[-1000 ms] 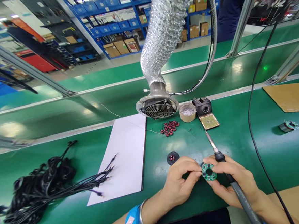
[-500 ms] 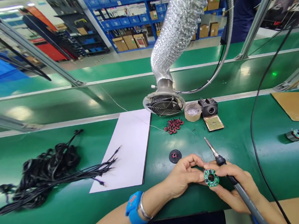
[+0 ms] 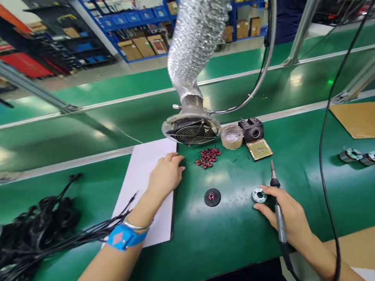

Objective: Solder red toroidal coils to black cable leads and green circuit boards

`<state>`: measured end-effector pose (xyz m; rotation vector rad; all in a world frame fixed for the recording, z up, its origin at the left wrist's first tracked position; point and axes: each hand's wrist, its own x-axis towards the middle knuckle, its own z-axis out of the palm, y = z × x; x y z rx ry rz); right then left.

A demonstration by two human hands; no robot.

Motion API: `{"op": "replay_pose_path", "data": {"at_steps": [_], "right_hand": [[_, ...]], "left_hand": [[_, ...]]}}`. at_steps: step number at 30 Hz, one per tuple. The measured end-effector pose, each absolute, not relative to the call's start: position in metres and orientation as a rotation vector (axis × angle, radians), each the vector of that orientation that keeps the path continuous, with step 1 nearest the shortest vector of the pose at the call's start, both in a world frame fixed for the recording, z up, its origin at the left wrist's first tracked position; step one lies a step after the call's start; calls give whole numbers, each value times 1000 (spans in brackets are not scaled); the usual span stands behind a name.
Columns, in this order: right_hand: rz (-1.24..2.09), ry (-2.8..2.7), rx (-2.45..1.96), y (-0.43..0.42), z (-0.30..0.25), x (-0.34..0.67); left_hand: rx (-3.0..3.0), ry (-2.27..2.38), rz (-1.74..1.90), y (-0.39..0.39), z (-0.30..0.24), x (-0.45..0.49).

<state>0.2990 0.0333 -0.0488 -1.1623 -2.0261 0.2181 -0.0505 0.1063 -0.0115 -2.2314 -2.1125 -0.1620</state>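
Observation:
My right hand [image 3: 290, 214] grips a soldering iron [image 3: 277, 202], tip pointing away from me, and its fingertips rest beside a small round green circuit board [image 3: 259, 195] lying on the green bench. My left hand [image 3: 166, 173] reaches forward over the far edge of a white sheet [image 3: 139, 184], fingers curled near a thin solder wire; what they pinch, if anything, is hidden. A black disc with a red coil [image 3: 212, 197] lies between the hands. A pile of small red coils [image 3: 208, 157] sits just beyond.
A foil fume duct with a fan grille [image 3: 191, 130] hangs at the back, next to a solder roll [image 3: 232, 136] and an iron stand with sponge [image 3: 255, 139]. Black cables [image 3: 33, 228] lie at left. Two finished boards [image 3: 361, 156] and cardboard [image 3: 362, 118] are at right.
The round board left both hands and now lies on the bench. My left hand moved forward and left onto the white sheet. My right hand lowered with the iron.

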Motion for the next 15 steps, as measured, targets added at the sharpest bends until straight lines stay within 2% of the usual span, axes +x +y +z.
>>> {"op": "replay_pose_path", "data": {"at_steps": [7,15], "right_hand": [[360,-2009,-1195,30,-41,297],[290,-2024,-1206,29,-43,286]], "left_hand": [[-2396,-1898,9,98,-18,-70],[-2255,-1818,69,84,-16,-65]]}}
